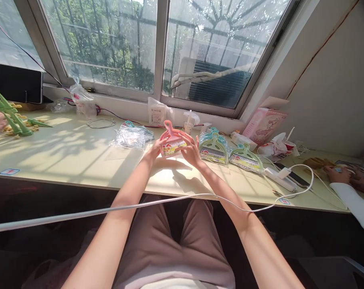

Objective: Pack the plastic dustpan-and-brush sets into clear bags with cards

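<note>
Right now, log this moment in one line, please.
Left hand: holding pink dustpan set | Right hand: holding same set | Right side: green dustpan sets | Left side: plastic wrapping

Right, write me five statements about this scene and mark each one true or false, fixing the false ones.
1. The left hand and right hand both hold the pink dustpan. True.
2. The power strip lies to the right of the green dustpans. True.
3. The green dustpans lie to the left of the pink dustpan. False: they lie to its right.
4. A white cable crosses the picture below both hands. True.
5. The pink box stands to the left of the pink dustpan. False: the pink box stands to the right.
</note>
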The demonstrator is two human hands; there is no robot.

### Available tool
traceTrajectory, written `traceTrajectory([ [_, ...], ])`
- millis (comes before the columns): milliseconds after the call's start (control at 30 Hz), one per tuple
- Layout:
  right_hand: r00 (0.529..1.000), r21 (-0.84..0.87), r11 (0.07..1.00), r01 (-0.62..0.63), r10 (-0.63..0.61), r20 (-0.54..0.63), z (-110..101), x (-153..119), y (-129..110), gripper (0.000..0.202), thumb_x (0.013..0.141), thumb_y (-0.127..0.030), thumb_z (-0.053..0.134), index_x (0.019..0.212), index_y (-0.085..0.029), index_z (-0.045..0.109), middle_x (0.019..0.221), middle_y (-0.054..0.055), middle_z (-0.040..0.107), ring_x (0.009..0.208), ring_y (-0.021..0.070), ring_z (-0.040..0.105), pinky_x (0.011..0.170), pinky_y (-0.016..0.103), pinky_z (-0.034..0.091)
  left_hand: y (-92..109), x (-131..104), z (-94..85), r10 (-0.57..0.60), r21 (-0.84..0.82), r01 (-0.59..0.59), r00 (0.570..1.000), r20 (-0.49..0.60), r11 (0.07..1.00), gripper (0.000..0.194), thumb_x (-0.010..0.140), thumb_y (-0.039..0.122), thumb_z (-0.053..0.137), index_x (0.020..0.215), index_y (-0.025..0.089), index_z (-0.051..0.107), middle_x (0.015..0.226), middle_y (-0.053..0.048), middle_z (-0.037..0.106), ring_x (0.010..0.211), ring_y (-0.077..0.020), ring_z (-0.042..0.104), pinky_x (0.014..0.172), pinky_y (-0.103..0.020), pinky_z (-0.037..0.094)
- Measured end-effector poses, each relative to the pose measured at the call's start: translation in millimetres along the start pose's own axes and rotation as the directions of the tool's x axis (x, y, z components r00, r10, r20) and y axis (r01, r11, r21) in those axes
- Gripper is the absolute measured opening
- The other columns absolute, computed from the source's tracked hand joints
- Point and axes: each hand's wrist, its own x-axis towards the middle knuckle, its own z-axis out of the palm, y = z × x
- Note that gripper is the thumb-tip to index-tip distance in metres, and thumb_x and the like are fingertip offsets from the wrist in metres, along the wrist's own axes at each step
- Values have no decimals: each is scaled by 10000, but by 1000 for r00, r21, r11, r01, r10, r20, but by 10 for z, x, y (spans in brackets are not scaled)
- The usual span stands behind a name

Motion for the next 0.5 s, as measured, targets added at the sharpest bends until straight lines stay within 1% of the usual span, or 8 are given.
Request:
traceTrajectory([
  [100, 999, 85, 995, -47, 45, 26, -7, 48, 90, 370, 1001, -194, 637, 1055, -394, 944, 1718, -41, 630, 1803, 391, 244, 1462, 773, -64, -15, 35, -32, -50, -72, 54, 997, 65, 996, 805, 693, 516, 1059, 1405, 245, 798, 1401, -165, 810, 1294, -387, 758, 1052, -479, 633],
  [167, 999, 46, 998, -50, 49, 22, -8, 78, 118, 384, 999, -165, 628, 1047, -377, 944, 1727, -30, 625, 1811, 384, 226, 1454, 796, -58, -40, 50, -58, -53, -59, 56, 997, 58, 997, 847, 630, 449, 1093, 1402, 264, 796, 1342, -167, 826, 1315, -402, 751, 1069, -479, 630],
  [233, 999, -32, 999, -37, 38, 13, -3, 101, 125, 411, 986, -114, 603, 1007, -349, 939, 1749, -23, 607, 1807, 363, 249, 1444, 805, -63, -70, 57, -88, -53, -27, 54, 998, 47, 998, 893, 563, 395, 1118, 1386, 268, 796, 1253, -171, 843, 1308, -422, 755, 1062, -484, 629],
  [300, 999, -60, 998, -32, 32, 10, 7, 107, 113, 417, 965, -91, 605, 1034, -340, 932, 1773, -21, 582, 1804, 356, 263, 1432, 819, -79, -95, 61, -120, -38, -5, 38, 999, 36, 999, 883, 551, 395, 1118, 1362, 263, 794, 1210, -160, 846, 1288, -424, 762, 1048, -487, 629],
  [333, 999, -49, 998, -39, 39, 2, 17, 101, 100, 426, 957, -94, 615, 1095, -349, 928, 1784, -19, 567, 1805, 360, 259, 1429, 824, -87, -104, 62, -135, -28, 2, 28, 999, 26, 1000, 857, 565, 412, 1111, 1345, 257, 792, 1197, -150, 846, 1277, -418, 765, 1043, -486, 628],
  [400, 994, 5, 995, -95, 95, -49, 50, 73, 53, 502, 957, -121, 633, 1308, -380, 881, 1815, -8, 524, 1814, 366, 230, 1440, 808, -82, -113, 69, -161, -17, 6, 17, 1000, -12, 1000, 792, 601, 450, 1096, 1298, 234, 787, 1153, -131, 844, 1257, -408, 762, 1040, -485, 624],
  [433, 985, 42, 989, -145, 148, -86, 76, 54, 19, 561, 969, -148, 637, 1441, -387, 822, 1841, 4, 485, 1819, 365, 211, 1454, 788, -59, -113, 74, -172, -19, 5, 20, 999, -41, 1000, 768, 609, 465, 1094, 1267, 220, 783, 1124, -126, 843, 1250, -408, 755, 1040, -485, 619],
  [500, 945, 139, 954, -265, 286, -161, 149, 22, -65, 673, 1015, -232, 619, 1676, -353, 637, 1902, 46, 370, 1827, 363, 185, 1483, 736, 37, -109, 90, -188, -33, 1, 33, 994, -103, 999, 745, 607, 496, 1098, 1206, 198, 771, 1082, -123, 838, 1247, -415, 734, 1043, -492, 608],
])
